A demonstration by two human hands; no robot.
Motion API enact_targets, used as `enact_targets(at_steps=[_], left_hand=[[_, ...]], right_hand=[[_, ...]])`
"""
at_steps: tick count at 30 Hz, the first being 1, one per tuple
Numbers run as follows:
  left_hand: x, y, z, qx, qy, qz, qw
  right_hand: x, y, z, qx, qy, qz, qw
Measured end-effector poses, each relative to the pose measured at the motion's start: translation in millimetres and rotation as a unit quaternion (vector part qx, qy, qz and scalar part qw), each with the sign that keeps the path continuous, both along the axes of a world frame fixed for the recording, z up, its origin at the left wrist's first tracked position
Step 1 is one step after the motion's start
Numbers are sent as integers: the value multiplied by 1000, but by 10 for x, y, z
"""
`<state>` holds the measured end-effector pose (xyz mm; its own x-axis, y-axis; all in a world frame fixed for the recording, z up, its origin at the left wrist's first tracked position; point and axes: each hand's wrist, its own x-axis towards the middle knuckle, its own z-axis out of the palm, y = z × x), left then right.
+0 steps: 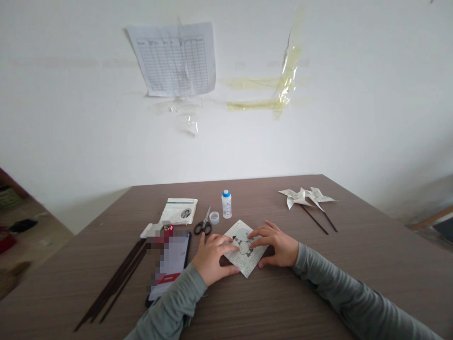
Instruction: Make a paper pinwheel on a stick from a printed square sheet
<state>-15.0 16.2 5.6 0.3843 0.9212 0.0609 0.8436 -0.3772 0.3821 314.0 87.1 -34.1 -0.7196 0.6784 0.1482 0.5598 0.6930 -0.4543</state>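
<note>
Nearest the camera, two grey sleeves run in from the lower edge to the hands. The left hand point(212, 257) lies flat on the left part of a printed paper square point(244, 248), fingers spread and thumb along its lower edge; its grip is released, pressing rather than clasping. The right hand point(278, 245) rests on the paper's right side, fingertips on the printed figure at its middle, grip likewise loose and grasping nothing. The paper lies turned like a diamond on the brown bench point(354, 255), near its front middle.

Left of the left hand lies a phone point(171, 267), and further left a bundle of dark thin sticks point(116, 283). Just beyond the paper are black-handled scissors point(203, 225), a roll of clear tape point(214, 217) and a small white glue bottle point(226, 204), standing upright with its blue cap on; its contents cannot be seen. A stack of printed leaflets point(179, 211) lies beyond the phone. Far right, two paper pinwheels point(306, 197) on dark sticks lie on the bench. On the wall hangs a table sheet point(175, 59).
</note>
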Motion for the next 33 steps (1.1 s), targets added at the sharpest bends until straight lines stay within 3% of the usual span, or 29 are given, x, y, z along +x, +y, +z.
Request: enact_targets(at_steps=[8,16,20,26,33], left_hand=[[5,-2,-8,12,-19,5,1000],[4,-26,167,0,-15,-4,1000],[7,-24,228,3,-29,22,999],[-9,22,163,47,-52,42,997],[-15,49,76,58,-60,34,996]], right_hand=[[14,-71,110,-2,18,-3,1000],[34,-127,158,74,68,17,995],[30,-130,198,101,101,2,990],[10,-78,128,148,130,-11,980],[-5,-129,196,140,145,-27,979]])
